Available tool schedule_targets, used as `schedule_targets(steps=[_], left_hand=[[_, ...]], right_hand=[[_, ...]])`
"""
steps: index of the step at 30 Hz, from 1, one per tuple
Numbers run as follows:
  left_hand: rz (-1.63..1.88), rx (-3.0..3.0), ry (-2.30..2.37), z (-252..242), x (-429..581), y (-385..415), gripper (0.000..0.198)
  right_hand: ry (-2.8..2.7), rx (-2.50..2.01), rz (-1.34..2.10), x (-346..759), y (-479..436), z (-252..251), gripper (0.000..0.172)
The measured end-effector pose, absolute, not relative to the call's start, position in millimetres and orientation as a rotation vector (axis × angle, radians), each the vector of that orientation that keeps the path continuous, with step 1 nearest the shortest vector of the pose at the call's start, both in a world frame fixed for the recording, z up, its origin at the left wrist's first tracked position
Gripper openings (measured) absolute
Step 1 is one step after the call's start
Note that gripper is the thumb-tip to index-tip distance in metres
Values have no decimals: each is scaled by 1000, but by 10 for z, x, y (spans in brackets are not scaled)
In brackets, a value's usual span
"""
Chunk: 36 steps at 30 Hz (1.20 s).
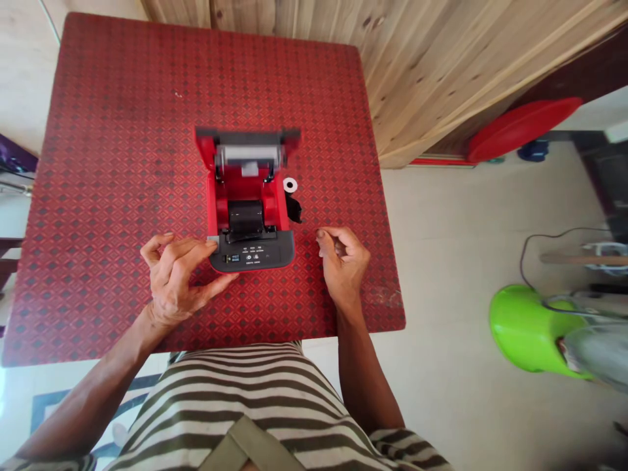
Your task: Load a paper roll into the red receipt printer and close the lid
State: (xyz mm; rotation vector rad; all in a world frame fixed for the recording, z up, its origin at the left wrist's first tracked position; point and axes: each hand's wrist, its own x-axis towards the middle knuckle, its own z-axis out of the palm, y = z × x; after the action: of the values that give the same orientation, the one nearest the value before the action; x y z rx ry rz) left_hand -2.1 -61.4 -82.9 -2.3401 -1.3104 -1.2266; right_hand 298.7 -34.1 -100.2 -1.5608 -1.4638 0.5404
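A red and black label printer [250, 250] sits on the table with its lid [248, 147] raised; the lid is smeared by motion. Inside the red body lies a black roll [246, 216]. My left hand [179, 278] grips the printer's front left corner, fingers at the side and thumb along the front edge. To the right of the printer, apart from it, my right hand [346, 261] is closed, thumb against the curled index finger, with nothing visible in it. Beside the printer's right wall stand a small white roll [290, 185] and a crumpled black piece [294, 208].
The table [122, 163] has a red patterned cover. Wood panelling [432, 59] rises behind it. On the floor at the right are a bright green bucket [520, 327], a cable [532, 245] and a red round object [524, 127] leaning near the wall.
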Motion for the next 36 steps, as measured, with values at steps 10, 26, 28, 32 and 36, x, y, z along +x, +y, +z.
schedule_targets(steps=[10, 26, 28, 32, 36], left_hand=[[-1296, -2332, -1239, -902, -27, -641, 76], [-1317, -2337, -1236, -928, -36, -624, 73], [-1312, -2350, -1235, -920, -39, -620, 71], [-1306, -2339, -1227, -921, -49, -609, 71], [-1303, -2344, -1230, -934, -63, -603, 73]], right_hand=[[-2352, -1127, 177, 2300, 56, 21, 20], [-2813, -1355, 247, 1900, 449, 87, 20], [-2698, -1321, 203, 2007, 327, 184, 20], [-2250, -1194, 358, 2413, 69, 299, 21], [-1761, -1135, 728, 2824, -214, 78, 31]])
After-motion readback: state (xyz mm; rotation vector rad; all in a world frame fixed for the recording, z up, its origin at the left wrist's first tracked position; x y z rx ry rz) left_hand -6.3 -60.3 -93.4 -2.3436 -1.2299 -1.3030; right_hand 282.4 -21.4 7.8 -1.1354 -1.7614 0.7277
